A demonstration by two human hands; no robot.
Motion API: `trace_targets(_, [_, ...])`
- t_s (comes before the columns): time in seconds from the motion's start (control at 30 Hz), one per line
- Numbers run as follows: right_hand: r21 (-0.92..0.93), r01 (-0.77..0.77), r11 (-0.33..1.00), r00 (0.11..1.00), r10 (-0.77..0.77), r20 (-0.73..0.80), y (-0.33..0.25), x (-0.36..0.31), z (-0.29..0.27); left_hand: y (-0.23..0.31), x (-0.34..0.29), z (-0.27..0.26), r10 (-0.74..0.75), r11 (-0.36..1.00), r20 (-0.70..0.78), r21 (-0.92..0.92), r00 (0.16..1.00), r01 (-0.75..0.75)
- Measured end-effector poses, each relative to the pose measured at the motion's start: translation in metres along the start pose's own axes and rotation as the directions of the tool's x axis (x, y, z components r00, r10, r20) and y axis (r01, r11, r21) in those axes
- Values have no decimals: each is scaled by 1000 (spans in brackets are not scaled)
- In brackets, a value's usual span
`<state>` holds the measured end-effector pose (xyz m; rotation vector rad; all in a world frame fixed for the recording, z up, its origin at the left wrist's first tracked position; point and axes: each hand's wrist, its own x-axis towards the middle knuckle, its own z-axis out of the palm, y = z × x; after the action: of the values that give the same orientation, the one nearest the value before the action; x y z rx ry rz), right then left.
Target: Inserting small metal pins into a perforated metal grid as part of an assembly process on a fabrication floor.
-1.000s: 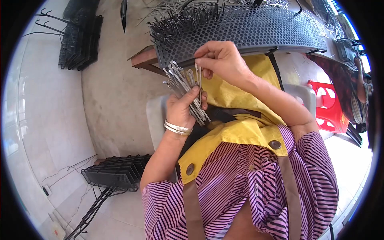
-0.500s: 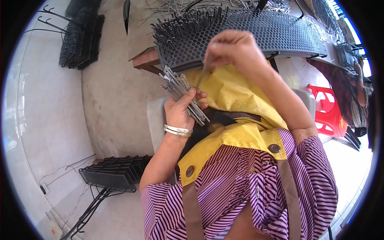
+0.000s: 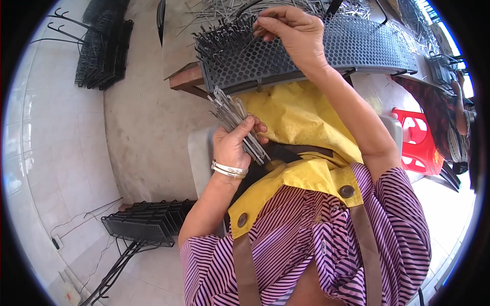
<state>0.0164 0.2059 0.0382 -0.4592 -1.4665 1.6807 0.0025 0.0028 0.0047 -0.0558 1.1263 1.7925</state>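
My left hand (image 3: 232, 145) is closed round a bundle of thin grey metal strips (image 3: 227, 111), some with looped or bent ends, held slanting over my lap. Farther off, my right hand (image 3: 301, 41) is raised above a black perforated rack (image 3: 367, 46), its thumb and fingers pinched together. A thin metal strip (image 3: 249, 44) seems to point down from that pinch toward the holes; the fingers partly hide it. Many similar strips (image 3: 217, 45) stand upright, close together, in the rack's left part, just beside my right fingertips.
Loose strips (image 3: 204, 10) lie scattered on the table behind the rack. Stacked black racks (image 3: 104, 51) stand at the far left, and more racks (image 3: 145, 222) at the lower left. A red plastic stool (image 3: 421, 140) and another person's arm (image 3: 461, 120) are at the right.
My right hand has moved away from the bundle, up and forward over the rack's standing strips. My left hand, still round the bundle, has shifted only slightly.
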Motion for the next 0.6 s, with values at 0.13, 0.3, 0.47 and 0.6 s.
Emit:
trace_targets(0.13, [-164, 202, 965, 974, -181, 138, 9, -1, 0, -2, 0, -2, -5, 1000, 42, -22, 999, 6])
trace_targets(0.3, [-429, 362, 828, 890, -170, 423, 8, -3, 0, 0, -1, -2, -7, 1000, 44, -28, 999, 8])
trace_targets(0.47, [-509, 504, 698, 836, -246, 490, 16, 1, 11, 0, -1, -1, -17, 1000, 41, -25, 999, 18])
trace_targets(0.6, [-641, 608, 469, 784, -229, 577, 3, 6, 25, 1, 0, -2, -18, 1000, 65, -12, 998, 19])
